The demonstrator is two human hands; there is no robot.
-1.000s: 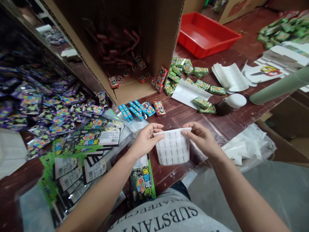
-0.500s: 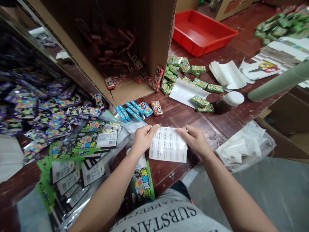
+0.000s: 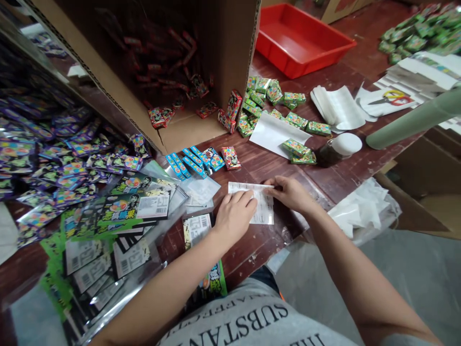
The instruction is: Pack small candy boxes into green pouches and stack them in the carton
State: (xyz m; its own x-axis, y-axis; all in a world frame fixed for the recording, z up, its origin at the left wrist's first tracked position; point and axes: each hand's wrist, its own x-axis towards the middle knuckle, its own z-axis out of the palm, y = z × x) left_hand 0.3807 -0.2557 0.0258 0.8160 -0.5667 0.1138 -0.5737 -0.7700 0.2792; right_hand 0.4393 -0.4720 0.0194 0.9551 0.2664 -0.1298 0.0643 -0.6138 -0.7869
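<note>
A white sheet of round printed stickers (image 3: 264, 211) lies at the table's near edge in front of me. My left hand (image 3: 236, 215) rests palm down over its left part, fingers laid over the sheet and hiding some of the stickers. At the upper right edge, my right hand (image 3: 286, 193) pinches the sheet between thumb and fingers. Just beyond are several small blue candy boxes (image 3: 194, 162) and one red candy box (image 3: 231, 158). Left of my left hand are clear plastic bags (image 3: 200, 192) and a printed black-and-green package (image 3: 197, 229), partly covered by my left forearm.
Printed packages (image 3: 135, 206) and purple candy packs (image 3: 68, 163) spread across the left. A cardboard box (image 3: 187, 137) holds red packs. Green boxes (image 3: 297, 120), a white-lidded jar (image 3: 345, 144), a red tray (image 3: 302, 48), scissors (image 3: 394, 98) and a pale green pole (image 3: 410, 120) occupy the right.
The sticker sheet has gone from being held up by both hands to lying lower on the table. My left hand has let go of its corner and moved onto its face.
</note>
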